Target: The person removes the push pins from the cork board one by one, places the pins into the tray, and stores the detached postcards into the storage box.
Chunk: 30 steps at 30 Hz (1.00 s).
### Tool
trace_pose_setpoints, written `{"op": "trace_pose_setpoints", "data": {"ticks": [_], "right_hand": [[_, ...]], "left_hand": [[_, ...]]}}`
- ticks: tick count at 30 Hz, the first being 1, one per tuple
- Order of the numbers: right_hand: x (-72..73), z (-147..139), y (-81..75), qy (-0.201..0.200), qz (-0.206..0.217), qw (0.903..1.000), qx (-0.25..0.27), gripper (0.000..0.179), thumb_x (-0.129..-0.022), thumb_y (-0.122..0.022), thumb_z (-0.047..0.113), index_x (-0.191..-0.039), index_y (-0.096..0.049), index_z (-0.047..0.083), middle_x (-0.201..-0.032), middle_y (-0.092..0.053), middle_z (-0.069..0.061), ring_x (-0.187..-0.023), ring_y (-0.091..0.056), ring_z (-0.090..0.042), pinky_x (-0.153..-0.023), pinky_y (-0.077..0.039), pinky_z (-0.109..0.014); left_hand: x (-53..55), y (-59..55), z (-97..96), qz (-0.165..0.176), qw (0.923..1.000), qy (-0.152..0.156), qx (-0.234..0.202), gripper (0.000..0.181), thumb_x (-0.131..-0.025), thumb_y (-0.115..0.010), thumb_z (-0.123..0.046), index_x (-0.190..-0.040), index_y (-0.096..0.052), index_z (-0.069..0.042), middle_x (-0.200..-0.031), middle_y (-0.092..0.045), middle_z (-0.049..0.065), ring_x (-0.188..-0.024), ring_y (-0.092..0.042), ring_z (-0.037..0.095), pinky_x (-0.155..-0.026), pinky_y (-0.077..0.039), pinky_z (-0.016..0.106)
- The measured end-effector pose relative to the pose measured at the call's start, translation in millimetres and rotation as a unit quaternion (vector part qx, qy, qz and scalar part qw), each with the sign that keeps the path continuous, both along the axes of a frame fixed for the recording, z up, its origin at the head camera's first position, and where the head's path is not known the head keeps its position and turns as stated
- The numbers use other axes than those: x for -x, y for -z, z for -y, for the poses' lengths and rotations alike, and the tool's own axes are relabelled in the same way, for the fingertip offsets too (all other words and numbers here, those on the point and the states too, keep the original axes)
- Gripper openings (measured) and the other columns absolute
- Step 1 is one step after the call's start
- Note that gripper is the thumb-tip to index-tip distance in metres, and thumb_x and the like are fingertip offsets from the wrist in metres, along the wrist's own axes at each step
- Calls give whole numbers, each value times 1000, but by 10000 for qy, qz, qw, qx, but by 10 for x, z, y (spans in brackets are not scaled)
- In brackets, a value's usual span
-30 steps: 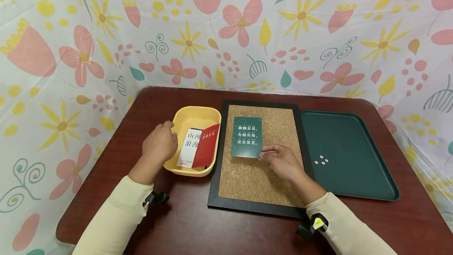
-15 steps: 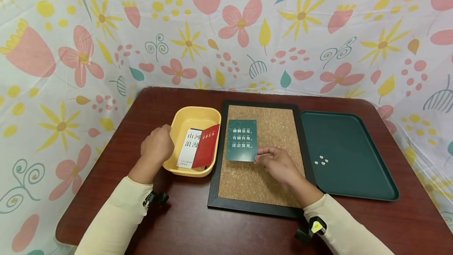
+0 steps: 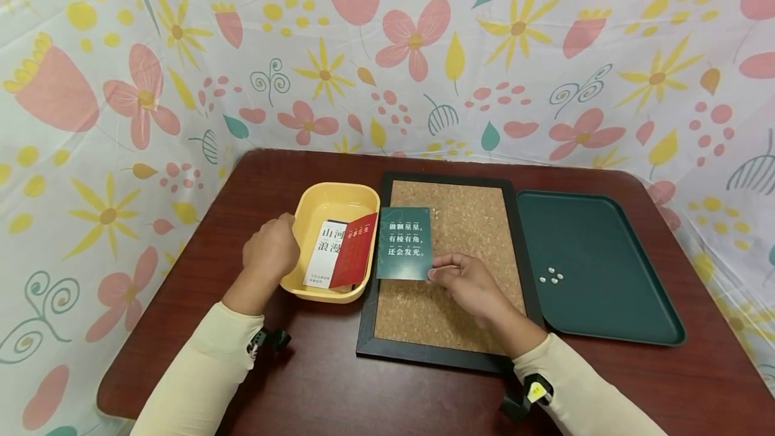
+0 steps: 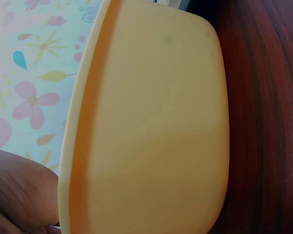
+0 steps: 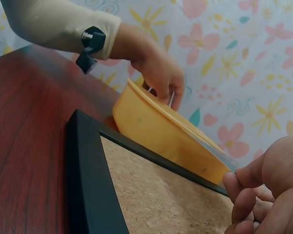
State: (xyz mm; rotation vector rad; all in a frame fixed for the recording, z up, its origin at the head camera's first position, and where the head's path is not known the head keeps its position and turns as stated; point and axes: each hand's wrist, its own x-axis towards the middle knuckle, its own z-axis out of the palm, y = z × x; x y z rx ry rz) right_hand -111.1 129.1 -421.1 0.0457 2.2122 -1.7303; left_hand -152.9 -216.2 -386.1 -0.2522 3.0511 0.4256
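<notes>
My right hand (image 3: 466, 288) pinches a dark green card (image 3: 404, 244) with white writing by its lower right corner. The card is above the left edge of the cork board (image 3: 451, 308), its left side close to the yellow tub (image 3: 339, 195). My left hand (image 3: 270, 254) grips the left rim of that tub, its fingers bent over the edge in the right wrist view. A white card (image 3: 317, 264) and a red card (image 3: 354, 254) lean inside the tub. In the right wrist view, only a thin edge of the green card shows at my right fingertips.
A dark green tray (image 3: 599, 268) lies right of the board, with several small silvery pieces (image 3: 552, 277) on it. The board has a black frame (image 3: 436, 357). All stand on a dark red wooden table (image 3: 315, 375), with a flower-patterned cloth (image 3: 436, 86) behind.
My right hand has carried the green card left and slightly toward me, from over the cork to beside the tub. My left fingers, more outstretched a second ago, are now curled at the rim.
</notes>
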Motion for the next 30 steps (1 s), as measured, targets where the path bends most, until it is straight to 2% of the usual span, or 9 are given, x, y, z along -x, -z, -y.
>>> {"op": "trace_pose_setpoints", "data": {"ticks": [20,24,27,30], "right_hand": [[-16,160,16,16,110,9999,74,27,-97,-65,9,-120,-63,-3,-99,-74,-16,-93,-67,-27,-71,-47,-31],[-15,188,-3,-7,119,9999,78,28,-97,-66,11,-121,-63,-2,-99,-74,-17,-81,-63,-23,-64,-45,-29],[-10,208,-17,-28,166,9998,102,29,-97,-66,12,-122,-63,-1,-99,-74,-17,-71,-55,-18,-57,-42,-27],[-6,217,-35,-28,161,9998,97,29,-97,-66,12,-123,-62,-1,-99,-74,-17,-68,-52,-16,-56,-40,-26]], "left_hand": [[0,20,-1,24,10000,-69,-14,43,-100,-48,-6,-143,-55,-6,-115,-65,21,-100,-66,42,-76,-53,59],[0,24,5,37,10000,-61,-25,43,-100,-47,-6,-142,-55,-6,-114,-65,21,-100,-66,42,-76,-53,59],[0,29,7,19,10000,-58,-24,43,-100,-48,-6,-142,-55,-6,-114,-65,21,-99,-66,42,-75,-53,59],[-3,32,4,4,10000,-67,-10,43,-100,-49,-7,-143,-55,-7,-114,-65,21,-98,-66,41,-75,-54,58]]}}
